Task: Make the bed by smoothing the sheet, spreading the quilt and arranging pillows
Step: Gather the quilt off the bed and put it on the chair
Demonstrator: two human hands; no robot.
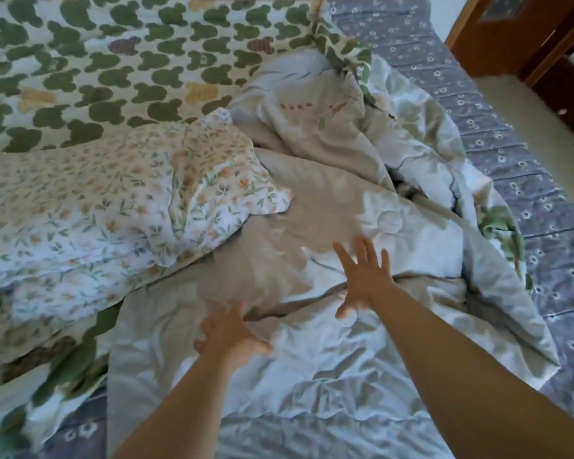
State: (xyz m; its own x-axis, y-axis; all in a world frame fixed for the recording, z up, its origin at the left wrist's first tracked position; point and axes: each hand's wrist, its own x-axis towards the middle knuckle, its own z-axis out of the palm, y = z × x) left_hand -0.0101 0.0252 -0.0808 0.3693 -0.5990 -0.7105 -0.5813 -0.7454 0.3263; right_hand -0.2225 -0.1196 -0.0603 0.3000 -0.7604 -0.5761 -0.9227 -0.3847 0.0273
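Because the quilt (328,200) lies bunched in soft folds across the middle and right of the bed, over the blue-grey flowered sheet (511,160) and just beside the floral pillow (113,210), I judge it light, limp and easy to drag. It will sag and fold back unless taken by an edge or corner, so I would go for the near hem rather than the crumpled centre. Both arms reach forward over it, the left hand (232,332) nearer, the right hand (365,279) farther out, each with fingers splayed wide and gripping nothing. Whether the palms press the cloth I cannot tell.
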